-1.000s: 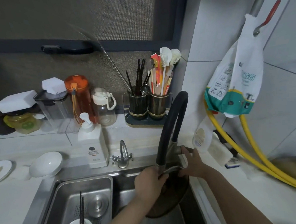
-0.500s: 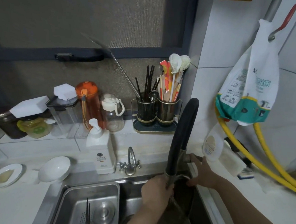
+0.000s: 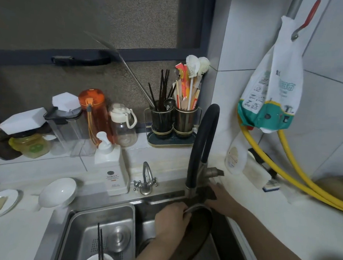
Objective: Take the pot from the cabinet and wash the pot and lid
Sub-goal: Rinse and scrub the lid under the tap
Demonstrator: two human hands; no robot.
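- Left hand (image 3: 171, 217): fingers clamped over the rim of the glass lid (image 3: 192, 238), held tilted in the sink (image 3: 147, 224).
- Right hand (image 3: 220, 198): blurred beside the lid's upper edge, under the faucet (image 3: 201, 151); grip cannot be determined.

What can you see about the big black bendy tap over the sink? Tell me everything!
The black tap is a tall hose that looks rubbery, bent in an upside-down U. One leg rises from a dull metal base with a stubby handle at the back of the sink; the other hangs down to a metal nozzle. No water shows clearly. The nozzle points at the glass lid that the left hand holds just below. The right hand is beside the base; touch unclear.
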